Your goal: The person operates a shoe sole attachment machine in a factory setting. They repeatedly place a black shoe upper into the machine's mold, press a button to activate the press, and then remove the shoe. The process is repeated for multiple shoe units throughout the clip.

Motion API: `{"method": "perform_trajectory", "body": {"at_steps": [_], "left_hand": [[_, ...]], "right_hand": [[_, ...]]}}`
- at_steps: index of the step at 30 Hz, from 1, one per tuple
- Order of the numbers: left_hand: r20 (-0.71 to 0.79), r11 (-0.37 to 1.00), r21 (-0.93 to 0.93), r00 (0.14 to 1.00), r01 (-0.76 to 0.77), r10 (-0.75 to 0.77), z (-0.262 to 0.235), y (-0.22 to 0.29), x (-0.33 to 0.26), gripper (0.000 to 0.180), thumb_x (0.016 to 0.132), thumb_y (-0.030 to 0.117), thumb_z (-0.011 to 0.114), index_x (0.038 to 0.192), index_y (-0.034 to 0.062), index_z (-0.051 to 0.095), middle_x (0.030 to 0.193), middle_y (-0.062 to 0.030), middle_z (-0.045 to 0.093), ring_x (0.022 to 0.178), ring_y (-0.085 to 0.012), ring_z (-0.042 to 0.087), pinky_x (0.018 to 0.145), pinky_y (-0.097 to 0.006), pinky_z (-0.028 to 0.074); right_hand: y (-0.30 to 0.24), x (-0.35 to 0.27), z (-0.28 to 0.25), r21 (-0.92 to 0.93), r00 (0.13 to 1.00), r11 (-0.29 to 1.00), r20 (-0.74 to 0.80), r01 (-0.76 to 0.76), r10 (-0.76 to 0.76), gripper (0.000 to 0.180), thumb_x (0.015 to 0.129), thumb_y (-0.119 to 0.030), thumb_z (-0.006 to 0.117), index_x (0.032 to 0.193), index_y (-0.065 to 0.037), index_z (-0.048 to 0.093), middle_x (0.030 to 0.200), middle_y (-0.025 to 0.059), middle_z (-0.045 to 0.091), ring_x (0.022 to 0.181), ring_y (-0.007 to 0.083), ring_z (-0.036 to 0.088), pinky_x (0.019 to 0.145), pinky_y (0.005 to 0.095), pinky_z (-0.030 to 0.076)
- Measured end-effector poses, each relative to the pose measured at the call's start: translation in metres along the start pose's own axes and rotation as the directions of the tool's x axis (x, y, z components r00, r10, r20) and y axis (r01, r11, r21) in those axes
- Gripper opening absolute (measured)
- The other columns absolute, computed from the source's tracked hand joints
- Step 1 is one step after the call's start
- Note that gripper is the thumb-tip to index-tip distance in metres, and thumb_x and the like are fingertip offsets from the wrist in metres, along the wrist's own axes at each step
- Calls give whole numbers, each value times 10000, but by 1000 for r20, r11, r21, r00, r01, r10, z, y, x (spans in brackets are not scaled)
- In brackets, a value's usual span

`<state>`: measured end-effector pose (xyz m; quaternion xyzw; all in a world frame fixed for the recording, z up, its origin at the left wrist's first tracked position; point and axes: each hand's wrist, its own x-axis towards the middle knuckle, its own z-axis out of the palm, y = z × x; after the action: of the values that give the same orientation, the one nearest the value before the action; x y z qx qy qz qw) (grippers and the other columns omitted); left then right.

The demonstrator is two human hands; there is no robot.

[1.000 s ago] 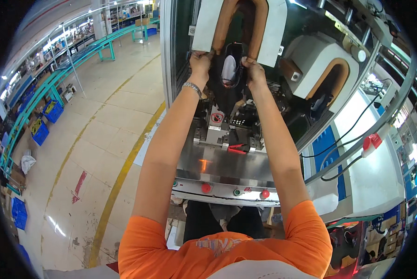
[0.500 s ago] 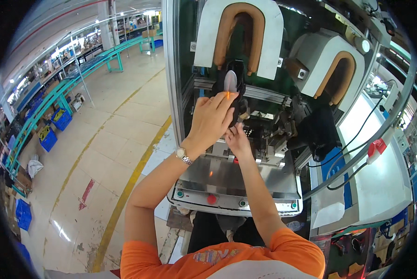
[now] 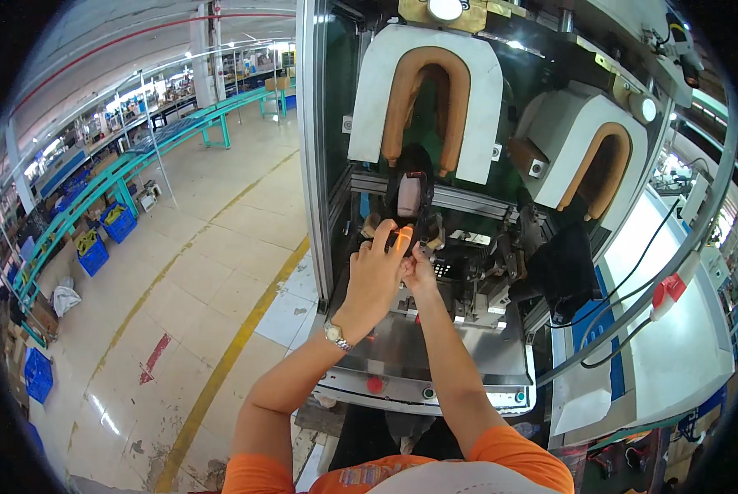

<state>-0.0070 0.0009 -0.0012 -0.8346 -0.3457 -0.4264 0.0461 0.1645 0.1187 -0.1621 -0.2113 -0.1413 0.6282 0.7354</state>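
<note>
A black shoe upper [image 3: 397, 245] is set on the machine, with a pale, flat sole-shaped piece [image 3: 410, 196] showing on top of it. Over its near end bends my left hand [image 3: 375, 276], fingers curled round the dark material. An orange light spot falls on those fingers. Close beside it on the right, my right hand [image 3: 419, 272] has its fingers pinched at the same near end; what lies between the fingertips is mostly hidden. Above the upper hangs a white block with a brown U-shaped pad [image 3: 408, 103].
A second white block with a brown pad [image 3: 603, 165] stands to the right, above a black cover [image 3: 562, 272]. Along the machine's front edge runs a panel with a red button [image 3: 374, 384] and green ones. A metal post [image 3: 309, 148] bounds the left side.
Both hands have shifted toward me along the black upper, and more of the pale piece's flat face shows. The whole view has tilted upward slightly.
</note>
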Motion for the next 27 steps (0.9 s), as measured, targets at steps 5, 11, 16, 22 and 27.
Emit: {"method": "perform_trajectory", "body": {"at_steps": [5, 11, 16, 22, 27], "left_hand": [[-5, 999, 27, 1000, -25, 25, 3, 0, 1, 502, 654, -17, 533, 1143, 64, 456, 1134, -109, 374, 735, -234, 499, 654, -360, 419], [-19, 1000, 5, 1000, -24, 24, 6, -12, -1, 504, 638, -34, 521, 1130, 65, 471, 1133, -91, 382, 748, -233, 492, 672, -366, 409], [-26, 999, 26, 999, -35, 36, 9, -15, 0, 478, 626, -49, 523, 1090, 60, 492, 1144, -76, 378, 750, -226, 468, 669, -361, 388], [-13, 999, 29, 1000, -26, 27, 8, -10, 0, 471, 626, -56, 515, 1083, 56, 493, 1148, -77, 367, 758, -219, 457, 675, -354, 385], [-10, 1000, 21, 1000, -12, 12, 13, -7, -1, 464, 629, -48, 512, 1081, 57, 495, 1148, -75, 370, 768, -217, 455, 688, -356, 382]], "right_hand": [[5, 2, -2, 51, 998, 998, 48, 26, -28, 183, 840, -249, 533, 734, -113, 471, 487, -12, 410, 432, 123, 477, 484, 249, 479], [3, -2, 6, 15, 999, 1000, -42, 15, -14, 194, 834, -252, 538, 721, -109, 471, 499, -14, 404, 429, 113, 442, 461, 242, 447], [5, -2, 0, 24, 997, 999, -63, 39, -38, 171, 849, -233, 521, 739, -106, 489, 507, -12, 434, 442, 98, 466, 467, 220, 456], [11, -10, 7, 19, 999, 999, -46, 26, -25, 128, 857, -228, 510, 816, -106, 508, 553, -7, 499, 469, 100, 510, 512, 228, 492], [12, -10, 2, 4, 997, 1000, -73, 4, -4, 126, 850, -237, 519, 872, -113, 508, 563, -2, 517, 485, 118, 544, 544, 264, 514]]}}
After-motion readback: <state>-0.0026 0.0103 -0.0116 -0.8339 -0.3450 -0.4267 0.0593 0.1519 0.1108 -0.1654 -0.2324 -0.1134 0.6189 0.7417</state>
